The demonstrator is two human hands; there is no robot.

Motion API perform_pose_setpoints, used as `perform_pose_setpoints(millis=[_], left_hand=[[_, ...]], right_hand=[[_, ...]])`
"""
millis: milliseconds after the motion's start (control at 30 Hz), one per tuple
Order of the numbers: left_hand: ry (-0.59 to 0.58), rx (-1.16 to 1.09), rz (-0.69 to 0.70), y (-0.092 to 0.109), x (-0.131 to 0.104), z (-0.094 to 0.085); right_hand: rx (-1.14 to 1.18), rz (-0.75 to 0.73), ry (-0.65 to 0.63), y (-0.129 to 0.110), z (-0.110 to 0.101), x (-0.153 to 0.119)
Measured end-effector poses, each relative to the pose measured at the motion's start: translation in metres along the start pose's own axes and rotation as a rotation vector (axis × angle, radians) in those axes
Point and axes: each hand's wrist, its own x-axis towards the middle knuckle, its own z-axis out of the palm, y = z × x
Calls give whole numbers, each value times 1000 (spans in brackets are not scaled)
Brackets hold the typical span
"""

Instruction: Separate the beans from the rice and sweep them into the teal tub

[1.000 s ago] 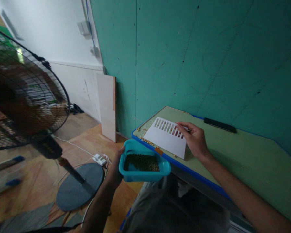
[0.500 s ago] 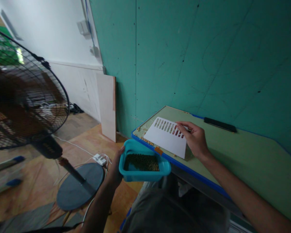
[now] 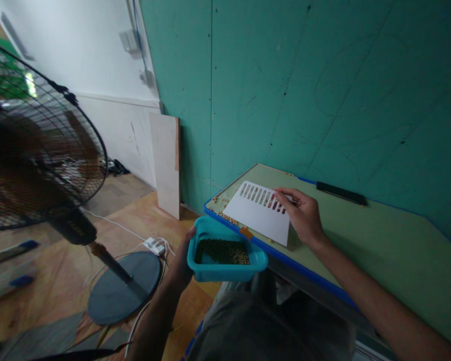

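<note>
The white slotted card (image 3: 257, 215) is over the near left corner of the table, its row of slots along the far edge and its plain part toward the person. The right hand (image 3: 305, 216) has it pinched: thumb and fingers close on the right end of the slotted edge, so most of the card reaches out to the left of the fingertips. From where I stand the card looks tilted, and I can't tell how much of its lower edge meets the tabletop.

Pale beans (image 3: 230, 219) lie along the card's left side, close to the table's rim and well apart from the fingers gripping the card.

Just off that rim, lower than the card, is the turquoise tub (image 3: 225, 275). The left hand (image 3: 181, 260) grasps it by its left end, thumb up at the rim and the rest of the fingers mostly out of my sight. Inside are dark green grains (image 3: 220, 248), with a paler patch of them toward the right.

The table (image 3: 361, 240) has a pale green top edged in blue, with an orange patch (image 3: 245, 232) on the edge between tub and card. Toward the back lies a black bar (image 3: 341, 193), near the green wall (image 3: 342, 100). Over to the left stands a pedestal fan (image 3: 75, 225), a white power strip (image 3: 154, 245) on the floor beside its base.
</note>
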Motion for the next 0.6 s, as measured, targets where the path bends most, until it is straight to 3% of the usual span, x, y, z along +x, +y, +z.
perform_pose_setpoints(millis=[167,400,600], left_hand=[[-44,1,5,0,1,-1],[48,12,36,3,-4,2],[-21,15,-1,2,-2,2]], right_hand=[[4,3,-4,2,0,0],[9,2,-9,1,-2,-1],[13,9,-10,-2,0,-2]])
